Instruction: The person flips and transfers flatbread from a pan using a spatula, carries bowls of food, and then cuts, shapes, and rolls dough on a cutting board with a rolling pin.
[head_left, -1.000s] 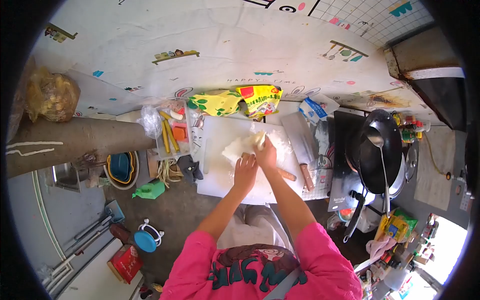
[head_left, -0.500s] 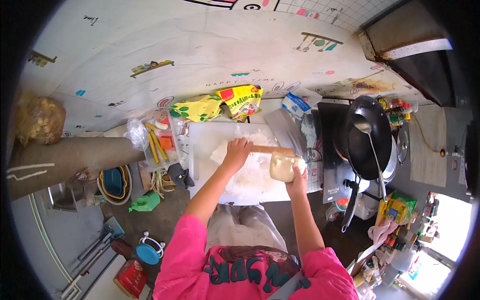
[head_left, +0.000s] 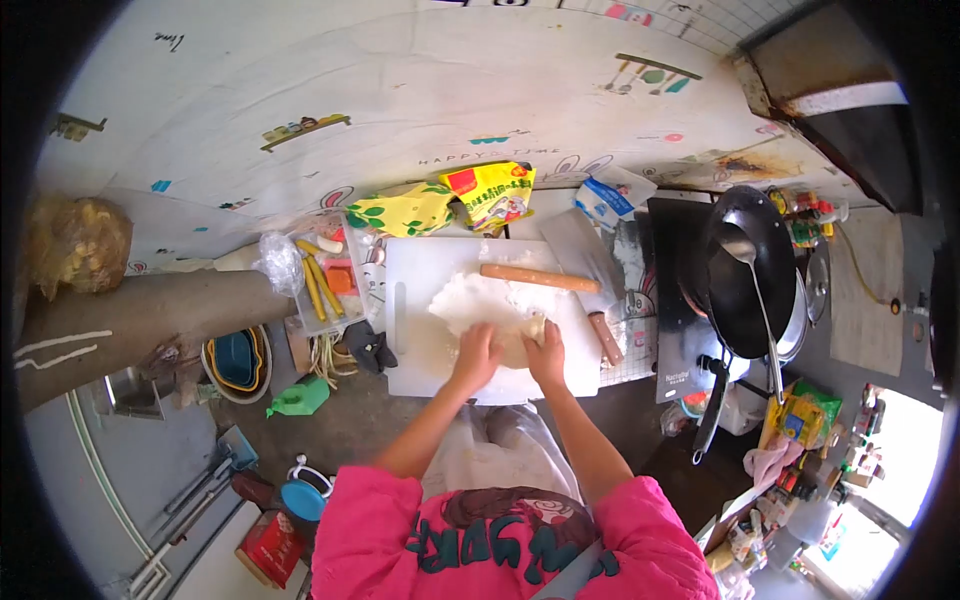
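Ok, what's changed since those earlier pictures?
The left hand let go of the rolling pin, now lying farther back on the board, and came to the dough, which the right hand brought leftward from the board's right edge to its near middle. Cleaver and wok stayed put.

Table (head_left: 637,362), back edge, against wall: yellow plastic bag with green leaf print (head_left: 400,210); right of it, yellow-and-red printed plastic packet (head_left: 495,198). Farther right along same edge: white-and-blue plastic packet (head_left: 610,200).
Left edge: clear rectangular plastic tray (head_left: 338,323) holding long yellow sticks (head_left: 318,285) and an orange block (head_left: 341,279); crumpled clear plastic bag (head_left: 280,263) at tray's outer side. Dark grey bunched cloth (head_left: 371,347) near left front corner.
Right end: black flat cooktop (head_left: 672,360); black long-handled wok (head_left: 735,310), tilted, steel ladle (head_left: 739,249) in it.
Floor, beyond left front corner: stool with round blue seat (head_left: 303,500); red box (head_left: 273,547) near it.
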